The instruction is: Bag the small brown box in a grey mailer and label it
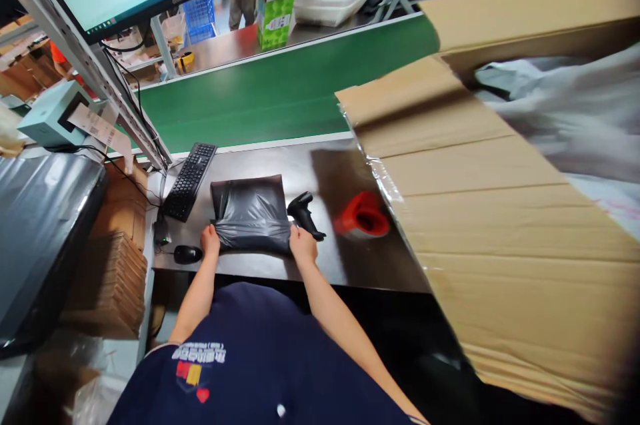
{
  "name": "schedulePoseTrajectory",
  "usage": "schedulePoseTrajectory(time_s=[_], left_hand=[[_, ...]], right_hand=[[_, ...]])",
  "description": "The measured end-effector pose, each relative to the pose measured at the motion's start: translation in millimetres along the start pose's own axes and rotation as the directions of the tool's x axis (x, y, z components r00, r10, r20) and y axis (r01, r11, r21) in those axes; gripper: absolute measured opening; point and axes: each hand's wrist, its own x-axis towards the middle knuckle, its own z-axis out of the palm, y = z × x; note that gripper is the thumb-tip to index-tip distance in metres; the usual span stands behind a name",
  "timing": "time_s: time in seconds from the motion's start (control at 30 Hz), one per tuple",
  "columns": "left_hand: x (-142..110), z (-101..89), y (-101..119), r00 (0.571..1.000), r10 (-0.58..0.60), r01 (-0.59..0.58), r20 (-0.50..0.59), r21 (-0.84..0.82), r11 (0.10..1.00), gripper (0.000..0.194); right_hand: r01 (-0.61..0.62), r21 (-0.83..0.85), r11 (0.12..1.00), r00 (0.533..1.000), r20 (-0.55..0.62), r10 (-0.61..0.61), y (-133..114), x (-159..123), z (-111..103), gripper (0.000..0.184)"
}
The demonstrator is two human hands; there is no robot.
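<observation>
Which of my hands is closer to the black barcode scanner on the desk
Right. The right hand grips the black mailer bag's right edge, just below the barcode scanner. The left hand holds the bag's far left edge.

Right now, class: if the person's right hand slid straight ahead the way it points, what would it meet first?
Probably the black barcode scanner: the right hand grips the dark poly mailer bag at its corner, with the scanner just beyond, though depth is unclear.

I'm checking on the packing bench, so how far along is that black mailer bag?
The black mailer bag looks filled and lies flat on the desk. In hand: the left hand and right hand press its near corners. Left, probably: the barcode scanner and red tape roll lie untouched beside it, and the green conveyor behind is bare.
</observation>
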Motion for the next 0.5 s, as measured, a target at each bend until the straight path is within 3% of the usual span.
schedulePoseTrajectory(time_s=[0.07,0.13,0.17,0.23,0.27,0.33,0.37,0.4,0.43,0.5], left_hand=[[-1,-5.7,-4,0.999,-0.029,0.026,0.044,0.061,0.998,0.035],[-10,-12.5,-5,0.999,-0.041,0.038,0.028,0.103,0.994,0.035],[-16,-14.7,-4,1.000,-0.025,0.025,0.000,0.122,0.992,0.040],[-33,-13.4,1,0.993,0.120,-0.117,-0.004,0.195,0.974,0.053],[-42,-9.7,5,0.970,0.238,-0.244,0.057,0.246,0.938,0.058],[-55,2.1,14,0.865,0.411,-0.490,0.289,0.305,0.816,0.065],[-59,8.6,18,0.809,0.425,-0.556,0.406,0.296,0.777,0.067],[-60,14.2,20,0.774,0.397,-0.568,0.492,0.264,0.779,0.069],[-60,18.7,21,0.763,0.353,-0.534,0.541,0.220,0.816,0.073],[-55,25.1,15,0.768,0.289,-0.403,0.571,0.080,0.912,0.086]], right_hand=[[-0.025,-0.053,0.998,0.998,0.060,0.028,7,-3,-3,0.037],[-0.026,-0.082,0.996,0.998,0.049,0.030,11,-11,-7,0.046],[0.016,-0.095,0.995,1.000,0.000,-0.016,11,-17,-8,0.056],[0.231,-0.153,0.961,0.964,-0.100,-0.247,4,-33,-3,0.071],[0.388,-0.197,0.900,0.906,-0.096,-0.411,-2,-42,4,0.071],[0.663,-0.248,0.707,0.737,0.050,-0.674,-16,-58,23,0.061],[0.731,-0.241,0.639,0.678,0.142,-0.722,-21,-64,34,0.057],[0.754,-0.230,0.615,0.655,0.198,-0.729,-23,-68,45,0.056],[0.746,-0.213,0.632,0.666,0.208,-0.716,-22,-69,54,0.056],[0.659,-0.129,0.741,0.752,0.109,-0.650,-10,-63,68,0.063]])
